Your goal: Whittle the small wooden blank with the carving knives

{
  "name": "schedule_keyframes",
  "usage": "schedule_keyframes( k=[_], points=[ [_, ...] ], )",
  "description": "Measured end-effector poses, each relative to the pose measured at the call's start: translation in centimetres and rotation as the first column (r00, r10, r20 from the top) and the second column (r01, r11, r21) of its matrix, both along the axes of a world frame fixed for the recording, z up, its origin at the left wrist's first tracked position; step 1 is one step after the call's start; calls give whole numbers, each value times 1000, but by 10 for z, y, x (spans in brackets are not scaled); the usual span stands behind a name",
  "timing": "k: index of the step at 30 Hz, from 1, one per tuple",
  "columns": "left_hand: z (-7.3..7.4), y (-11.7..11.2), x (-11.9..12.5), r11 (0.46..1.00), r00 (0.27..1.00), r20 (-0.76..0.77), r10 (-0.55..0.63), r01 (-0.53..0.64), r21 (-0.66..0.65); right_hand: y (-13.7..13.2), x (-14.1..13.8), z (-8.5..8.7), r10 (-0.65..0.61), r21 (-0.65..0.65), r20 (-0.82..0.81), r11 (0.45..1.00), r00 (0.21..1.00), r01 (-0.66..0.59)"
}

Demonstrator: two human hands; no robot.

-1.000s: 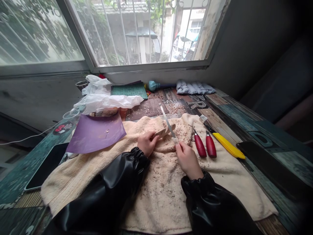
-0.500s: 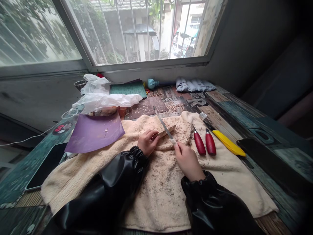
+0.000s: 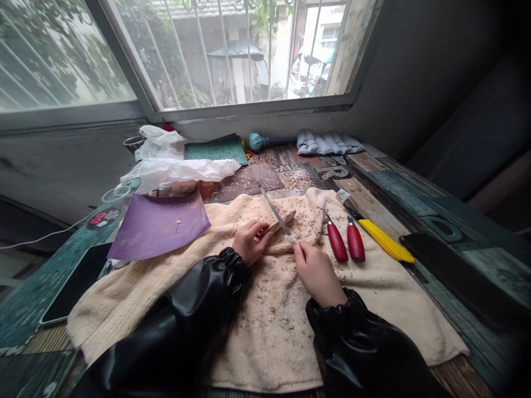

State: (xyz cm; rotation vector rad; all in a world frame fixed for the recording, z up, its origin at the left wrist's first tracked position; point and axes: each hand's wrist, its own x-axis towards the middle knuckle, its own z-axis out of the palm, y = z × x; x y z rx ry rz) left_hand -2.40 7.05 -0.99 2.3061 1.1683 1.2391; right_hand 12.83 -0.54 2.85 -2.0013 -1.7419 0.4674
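My left hand (image 3: 248,241) grips a small piece of wood (image 3: 282,221) and presses it onto a cream towel (image 3: 265,309) strewn with wood shavings. My right hand (image 3: 316,272) is closed on the handle of a long thin metal file (image 3: 272,210), whose blade lies across the wood and points away to the upper left. Both arms wear shiny black sleeves. Two red-handled carving knives (image 3: 346,243) lie on the towel just right of my right hand.
A yellow utility knife (image 3: 385,240) lies right of the red knives. A purple sheet (image 3: 160,224), white plastic bags (image 3: 178,168) and a green cutting mat (image 3: 218,150) sit at the left and back. A tablet (image 3: 72,284) lies at the left edge, a dark flat object (image 3: 456,279) at the right.
The file's tip has drifted left and slightly down across the wood as my right hand drew back a little. My left hand kept its hold on the wood.
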Motion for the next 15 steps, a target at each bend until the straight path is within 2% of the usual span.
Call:
schedule_keyframes(
  k=[9, 15],
  points=[
    [0, 0, 0, 1000, 1000, 2, -24, 24, -1, 1, 2, -2, -7, 4, -37, 1000, 999, 8],
    [1, -2, 1, 1000, 1000, -10, -22, 22, -4, 2, 5, -1, -12, 27, -187, 999, 982, 17]
  ],
)
